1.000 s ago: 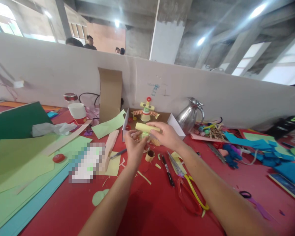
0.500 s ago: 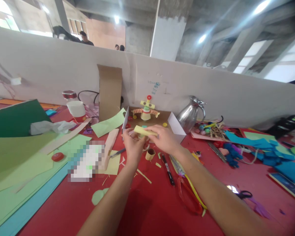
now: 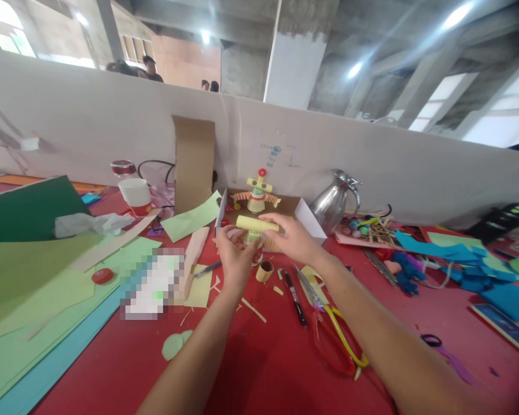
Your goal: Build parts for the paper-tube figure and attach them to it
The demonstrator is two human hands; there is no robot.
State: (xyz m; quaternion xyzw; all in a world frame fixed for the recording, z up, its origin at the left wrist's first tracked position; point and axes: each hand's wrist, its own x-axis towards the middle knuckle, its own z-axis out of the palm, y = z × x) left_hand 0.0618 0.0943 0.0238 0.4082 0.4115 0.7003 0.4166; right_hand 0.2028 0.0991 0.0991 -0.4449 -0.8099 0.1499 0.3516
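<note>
My right hand (image 3: 292, 237) pinches a rolled yellow paper tube (image 3: 255, 223), held level above the red table. My left hand (image 3: 236, 259) is just below and to the left, its fingers closed around a small paper craft piece (image 3: 253, 237) under the tube. Behind both hands stands an open cardboard box (image 3: 305, 218) with a small paper figure (image 3: 258, 196) inside. A short brown paper ring (image 3: 264, 271) lies on the table beside my left hand.
Red-and-yellow scissors (image 3: 333, 337) and a black marker (image 3: 294, 298) lie by my right forearm. Green and blue paper sheets (image 3: 38, 288) cover the left. A metal jug (image 3: 335, 202), craft sticks and blue felt scraps (image 3: 454, 256) sit to the right. A white partition (image 3: 90, 121) runs behind.
The yellow tube dipped and tilted half a second ago and is level again, slightly higher. Both hands stay in nearly the same place.
</note>
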